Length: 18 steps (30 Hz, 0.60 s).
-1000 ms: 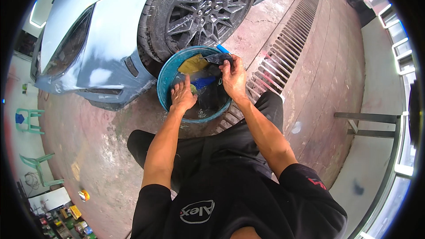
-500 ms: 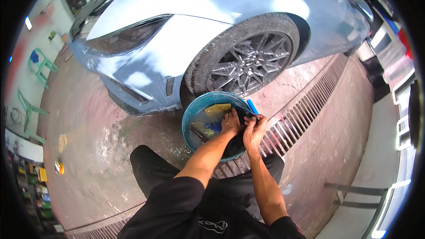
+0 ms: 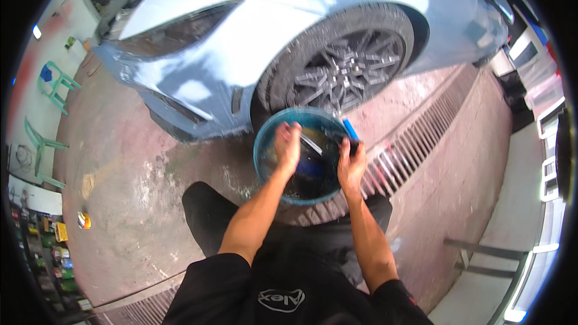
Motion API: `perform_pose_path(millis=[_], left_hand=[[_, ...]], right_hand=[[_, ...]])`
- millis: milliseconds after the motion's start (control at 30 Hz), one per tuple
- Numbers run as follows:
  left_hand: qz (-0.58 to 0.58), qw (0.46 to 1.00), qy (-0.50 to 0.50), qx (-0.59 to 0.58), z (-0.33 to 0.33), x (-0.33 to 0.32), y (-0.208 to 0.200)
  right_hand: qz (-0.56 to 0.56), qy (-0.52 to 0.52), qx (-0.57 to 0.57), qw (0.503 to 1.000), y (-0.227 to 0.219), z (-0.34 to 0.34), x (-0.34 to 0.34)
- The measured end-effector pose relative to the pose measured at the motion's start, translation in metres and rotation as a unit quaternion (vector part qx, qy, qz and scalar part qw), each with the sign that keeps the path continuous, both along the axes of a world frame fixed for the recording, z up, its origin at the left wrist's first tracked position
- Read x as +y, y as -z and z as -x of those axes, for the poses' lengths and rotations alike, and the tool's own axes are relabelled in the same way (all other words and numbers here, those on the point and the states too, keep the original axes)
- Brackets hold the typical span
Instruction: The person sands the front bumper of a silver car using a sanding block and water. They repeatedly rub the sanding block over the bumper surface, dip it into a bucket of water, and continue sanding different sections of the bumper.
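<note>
A teal bucket (image 3: 259, 171) stands between my knees and the car's front wheel, with murky water and a blue item (image 3: 310, 169) inside. Over its left part is my left hand (image 3: 288, 149), fingers curled and smeared by motion. A thin pale strip (image 3: 311, 144) slants from those fingertips over the water; it seems held there, though its kind is unclear. At the right rim my right hand (image 3: 352, 165) is closed on a small black piece (image 3: 345, 142), mostly hidden by the fingers. Just beyond it, a blue bar-shaped thing (image 3: 350, 129) sticks up at the rim.
A blue-grey car (image 3: 198, 78) with whitish patches fills the far side, its wheel (image 3: 349, 72) close behind the bucket. A floor grate (image 3: 415, 138) runs diagonally on the right. Green chairs (image 3: 43, 144) line the left wall; shelves (image 3: 57, 253) hold goods lower left.
My left hand has risen and moved left from the bucket's middle, and the pale strip now shows beside it. The right hand stays near the rim, gripping the black piece. The view shifted slightly.
</note>
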<state>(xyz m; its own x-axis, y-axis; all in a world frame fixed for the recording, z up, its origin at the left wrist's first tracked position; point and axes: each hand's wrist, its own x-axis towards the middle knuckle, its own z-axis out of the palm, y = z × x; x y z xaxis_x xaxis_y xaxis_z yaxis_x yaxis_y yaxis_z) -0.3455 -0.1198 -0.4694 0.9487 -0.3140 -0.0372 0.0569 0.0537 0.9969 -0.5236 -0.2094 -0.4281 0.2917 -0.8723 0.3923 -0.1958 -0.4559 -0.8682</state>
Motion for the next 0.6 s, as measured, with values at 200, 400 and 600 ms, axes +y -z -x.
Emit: perform_pose_path(millis=[200, 400, 600], left_hand=[[0.093, 0.99, 0.054, 0.087, -0.023, 0.037, -0.047], [-0.399, 0.833, 0.325, -0.202, -0.007, 0.065, -0.069], [-0.397, 0.847, 0.276, -0.22, 0.034, 0.106, -0.095]], right_hand=[[-0.008, 0.012, 0.0, 1.0, -0.023, 0.002, 0.019], [-0.043, -0.005, 0.04, 0.998, -0.021, 0.007, 0.013], [-0.021, -0.076, 0.012, 0.997, -0.003, 0.017, 0.008]])
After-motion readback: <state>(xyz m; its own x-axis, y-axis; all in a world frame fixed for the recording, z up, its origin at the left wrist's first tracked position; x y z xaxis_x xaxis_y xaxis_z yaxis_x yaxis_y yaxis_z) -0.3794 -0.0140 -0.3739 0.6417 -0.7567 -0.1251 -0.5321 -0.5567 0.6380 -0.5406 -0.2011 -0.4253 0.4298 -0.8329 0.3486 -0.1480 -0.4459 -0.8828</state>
